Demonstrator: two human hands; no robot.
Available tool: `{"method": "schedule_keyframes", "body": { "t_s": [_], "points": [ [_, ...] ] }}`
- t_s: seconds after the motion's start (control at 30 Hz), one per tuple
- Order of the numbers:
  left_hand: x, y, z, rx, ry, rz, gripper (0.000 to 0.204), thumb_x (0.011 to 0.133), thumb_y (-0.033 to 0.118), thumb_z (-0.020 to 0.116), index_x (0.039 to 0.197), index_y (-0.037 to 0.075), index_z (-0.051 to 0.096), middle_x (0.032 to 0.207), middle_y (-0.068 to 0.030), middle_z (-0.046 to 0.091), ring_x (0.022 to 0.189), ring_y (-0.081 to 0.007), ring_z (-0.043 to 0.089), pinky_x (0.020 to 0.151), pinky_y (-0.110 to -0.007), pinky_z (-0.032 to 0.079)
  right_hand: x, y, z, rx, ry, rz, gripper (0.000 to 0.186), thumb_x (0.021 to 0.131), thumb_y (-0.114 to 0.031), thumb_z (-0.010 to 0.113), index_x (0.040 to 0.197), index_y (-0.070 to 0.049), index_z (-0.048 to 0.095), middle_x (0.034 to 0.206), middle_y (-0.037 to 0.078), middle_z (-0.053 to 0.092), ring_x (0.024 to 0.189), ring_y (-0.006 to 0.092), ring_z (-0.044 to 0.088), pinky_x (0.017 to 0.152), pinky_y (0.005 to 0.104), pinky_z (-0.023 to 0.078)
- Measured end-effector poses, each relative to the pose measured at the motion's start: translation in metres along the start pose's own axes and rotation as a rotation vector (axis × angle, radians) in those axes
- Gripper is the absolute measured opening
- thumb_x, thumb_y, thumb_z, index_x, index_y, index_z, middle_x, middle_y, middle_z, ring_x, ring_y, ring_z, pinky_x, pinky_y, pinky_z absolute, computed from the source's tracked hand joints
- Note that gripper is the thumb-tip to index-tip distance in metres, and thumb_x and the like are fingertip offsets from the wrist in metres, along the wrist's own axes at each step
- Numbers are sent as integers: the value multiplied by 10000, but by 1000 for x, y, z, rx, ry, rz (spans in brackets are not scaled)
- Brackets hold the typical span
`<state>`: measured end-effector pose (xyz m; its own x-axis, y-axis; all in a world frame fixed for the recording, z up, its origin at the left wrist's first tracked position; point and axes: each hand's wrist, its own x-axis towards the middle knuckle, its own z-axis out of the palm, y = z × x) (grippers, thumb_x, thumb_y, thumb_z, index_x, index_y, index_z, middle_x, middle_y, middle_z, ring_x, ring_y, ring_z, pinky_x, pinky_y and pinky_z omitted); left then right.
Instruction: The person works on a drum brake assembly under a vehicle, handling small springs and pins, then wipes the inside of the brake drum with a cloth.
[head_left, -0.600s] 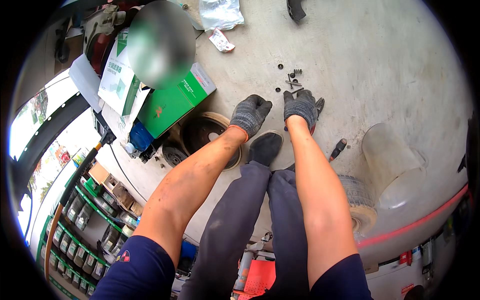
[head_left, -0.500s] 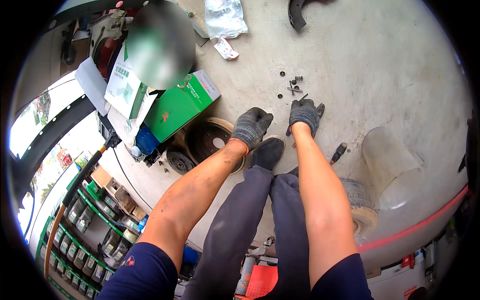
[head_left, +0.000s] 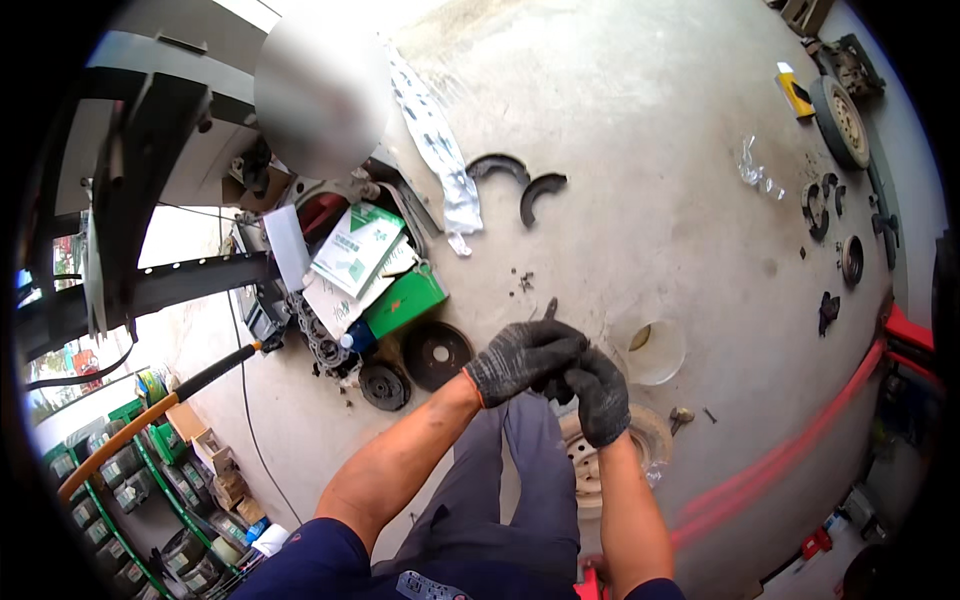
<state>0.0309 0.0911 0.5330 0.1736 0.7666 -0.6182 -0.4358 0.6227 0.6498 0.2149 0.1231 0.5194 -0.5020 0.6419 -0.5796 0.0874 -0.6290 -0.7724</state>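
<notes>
My left hand [head_left: 527, 362] and my right hand [head_left: 600, 396], both in dark grey knitted gloves, are close together in front of my thighs with their fingers curled. The narrow dark end of a tool [head_left: 552, 309] juts up beyond the left fingers. Its other part, and whatever else is between the hands, is hidden by the gloves. Beyond them, several small dark springs and fittings [head_left: 522, 282] lie on the floor. Left of my left hand is a brake drum [head_left: 437, 356], with a round dark hub part [head_left: 384, 386] beside it.
Two curved brake shoes [head_left: 543, 197] lie farther out, near a long plastic bag [head_left: 455, 195]. A green box [head_left: 408, 302] stands at left among car parts. A wheel [head_left: 652, 436] lies by my right forearm, below a translucent bucket [head_left: 655, 352]. Another wheel [head_left: 840, 120] is at far right.
My hands have come together and risen from the floor by the small parts. The view has shifted, bringing the brake shoes and the far-right wheel into sight.
</notes>
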Motion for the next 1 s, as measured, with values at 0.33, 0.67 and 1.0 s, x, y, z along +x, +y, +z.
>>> {"method": "schedule_keyframes", "body": {
  "t_s": [0.33, 0.67, 1.0],
  "points": [
    [-157, 143, 112, 407, -252, 341, 288, 1000, 321, 575, 1114, 66, 642, 837, -12, 623, 662, -77, 568, 563, -254, 472, -177, -170, 60, -81, -139, -360, 464, 1052, -443, 371, 940, -44, 580, 737, 64, 602, 558, 128, 508, 524, 271, 400],
    [-210, 155, 137, 438, -136, 417, 266, 1008, 300, 552, 1049, 56, 649, 806, -22, 613, 665, -85, 578, 590, -269, 491, -225, -214, 85, -595, 197, -346, 157, 877, -239, 695, 867, -93, 636, 715, 91, 623, 689, 303, 653, 612, 421, 513],
    [-197, 77, 65, -29, 164, 126, 303, 969, 288, 600, 1027, -2, 664, 765, -72, 647, 624, -132, 607, 586, -284, 495, -152, -126, 108, -159, -52, 108, 264, 1013, -295, 584, 990, -32, 605, 779, 57, 612, 647, 147, 601, 604, 306, 506]
  ]
}}
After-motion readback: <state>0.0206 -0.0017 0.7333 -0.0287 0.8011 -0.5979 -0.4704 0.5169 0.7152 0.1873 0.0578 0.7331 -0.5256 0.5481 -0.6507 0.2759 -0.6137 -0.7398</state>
